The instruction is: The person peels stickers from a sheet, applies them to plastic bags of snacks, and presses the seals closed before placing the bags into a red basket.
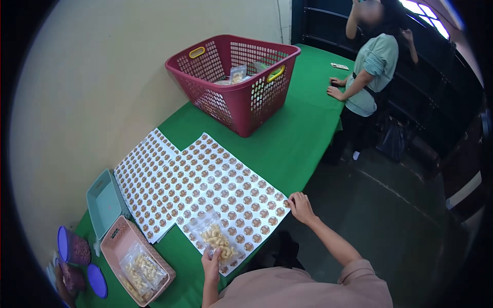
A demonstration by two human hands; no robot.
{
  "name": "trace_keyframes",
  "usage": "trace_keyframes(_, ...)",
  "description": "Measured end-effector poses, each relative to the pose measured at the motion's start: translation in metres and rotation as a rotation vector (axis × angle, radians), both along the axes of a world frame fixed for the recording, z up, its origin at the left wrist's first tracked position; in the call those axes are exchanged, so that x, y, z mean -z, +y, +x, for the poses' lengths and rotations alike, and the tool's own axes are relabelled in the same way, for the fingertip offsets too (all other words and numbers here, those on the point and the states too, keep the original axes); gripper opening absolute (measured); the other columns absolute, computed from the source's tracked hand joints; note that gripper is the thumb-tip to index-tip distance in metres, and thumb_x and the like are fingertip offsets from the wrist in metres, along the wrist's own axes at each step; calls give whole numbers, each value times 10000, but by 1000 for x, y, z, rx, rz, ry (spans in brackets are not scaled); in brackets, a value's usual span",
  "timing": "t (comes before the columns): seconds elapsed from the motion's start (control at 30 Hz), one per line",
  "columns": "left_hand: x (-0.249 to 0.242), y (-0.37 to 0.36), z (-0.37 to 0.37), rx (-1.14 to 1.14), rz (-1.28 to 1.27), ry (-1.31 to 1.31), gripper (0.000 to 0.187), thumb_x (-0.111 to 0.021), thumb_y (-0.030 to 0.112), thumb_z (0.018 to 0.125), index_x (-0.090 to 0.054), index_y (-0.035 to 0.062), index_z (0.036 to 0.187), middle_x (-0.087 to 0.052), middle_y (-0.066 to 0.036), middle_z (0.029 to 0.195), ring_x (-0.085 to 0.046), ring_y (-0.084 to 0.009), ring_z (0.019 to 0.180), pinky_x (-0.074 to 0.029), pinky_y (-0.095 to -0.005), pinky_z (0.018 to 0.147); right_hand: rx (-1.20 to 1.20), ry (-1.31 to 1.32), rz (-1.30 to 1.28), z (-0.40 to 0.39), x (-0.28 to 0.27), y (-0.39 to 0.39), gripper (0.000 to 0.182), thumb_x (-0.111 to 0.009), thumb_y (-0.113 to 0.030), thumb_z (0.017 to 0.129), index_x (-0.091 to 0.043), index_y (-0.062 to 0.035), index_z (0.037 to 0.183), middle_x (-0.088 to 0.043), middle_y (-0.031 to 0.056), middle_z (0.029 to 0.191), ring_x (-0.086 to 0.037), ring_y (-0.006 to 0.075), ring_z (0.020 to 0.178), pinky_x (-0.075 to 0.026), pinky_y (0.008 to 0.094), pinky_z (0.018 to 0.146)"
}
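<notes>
My left hand [210, 261] is closed on the lower edge of a clear plastic bag of pale curved macaroni-like snacks [215, 237]. The bag lies over the near part of a white sheet of round brown stickers [233, 190]. At that sheet's right corner, by the table edge, my right hand [302, 208] is closed with its fingertips on the sheet; whether a single sticker is between them is too small to tell. More sticker sheets [146, 179] lie to the left, partly under this one.
A pink basket [114, 237] with bagged snacks and a green basket [102, 197] stand at left, near purple-lidded tubs [77, 249] and a loose lid [97, 281]. A large maroon basket [241, 110] holds several bags. Another person [377, 66] stands at the green table's [308, 118] far end, near a phone [339, 66].
</notes>
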State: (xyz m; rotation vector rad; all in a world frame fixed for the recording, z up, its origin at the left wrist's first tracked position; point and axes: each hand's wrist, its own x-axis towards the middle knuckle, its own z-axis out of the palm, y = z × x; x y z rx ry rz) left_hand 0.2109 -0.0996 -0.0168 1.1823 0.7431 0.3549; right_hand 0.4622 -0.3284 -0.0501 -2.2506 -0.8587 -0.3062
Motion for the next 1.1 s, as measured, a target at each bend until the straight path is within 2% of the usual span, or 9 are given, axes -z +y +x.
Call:
trace_keyframes(0.13,-2,-4,25,-109,-1,-52,356,-558,138,793,-459,-38,1086,-565,-78,913,-558,-125,800,-447,-234,688,-93,146,56,9,-6,-3,85,-519,-96,772,-468,-35,801,-507,111,786,-483,289,796,-354,365,694)
trace_keyframes(0.2,6,-6,39,-115,-6,25,373,-571,116,785,-461,-49,1101,-575,-94,931,-562,-125,774,-448,-234,677,-147,227,75,17,-3,-5,114,-532,-97,776,-466,-15,817,-525,118,784,-507,274,744,-391,353,658)
trace_keyframes(0.27,-5,-18,57,-136,28,-41,378,-586,126,775,-472,-52,1089,-576,-90,937,-555,-124,795,-439,-235,705,-199,419,116,24,-6,-7,140,-547,-91,774,-481,4,853,-546,124,758,-531,233,652,-429,329,600)
trace_keyframes(0.33,-16,-30,74,-201,31,-43,356,-591,131,776,-490,-47,1066,-580,-85,931,-554,-118,796,-436,-238,715,-274,458,83,31,-15,-10,159,-570,-98,765,-525,18,864,-565,126,727,-537,194,590,-445,301,567)
trace_keyframes(0.57,0,-53,109,-335,69,-97,291,-603,146,778,-528,-24,1002,-589,-61,895,-551,-98,770,-437,-230,673,-514,494,-151,62,-9,-11,169,-631,-147,684,-618,-22,797,-598,111,762,-563,235,690,-449,327,654)
trace_keyframes(0.7,-15,-70,121,-408,70,-144,283,-599,142,780,-530,-22,1000,-588,-56,887,-550,-94,771,-436,-226,678,-574,310,-108,75,-24,-1,82,-603,-123,705,-621,-59,753,-587,91,759,-529,256,773,-422,344,698)
trace_keyframes(0.87,-25,-91,129,-562,59,-185,271,-583,129,785,-529,-27,1000,-585,-58,903,-551,-100,784,-442,-232,676,-587,188,-81,95,-31,14,74,-598,-123,706,-599,-52,725,-583,96,738,-527,266,742,-420,357,672)
trace_keyframes(1.07,-23,-105,128,-588,49,-113,298,-587,140,785,-517,-28,1023,-577,-68,926,-546,-111,816,-438,-234,712,-642,420,-143,100,-25,15,106,-562,-123,747,-546,-21,768,-589,124,737,-550,270,715,-437,355,664)
trace_keyframes(1.1,-23,-105,128,-600,50,-97,300,-587,141,785,-514,-28,1023,-577,-66,929,-543,-109,828,-435,-238,730,-635,583,-77,100,-22,16,115,-549,-122,759,-536,-10,774,-595,125,759,-561,253,742,-440,341,674)
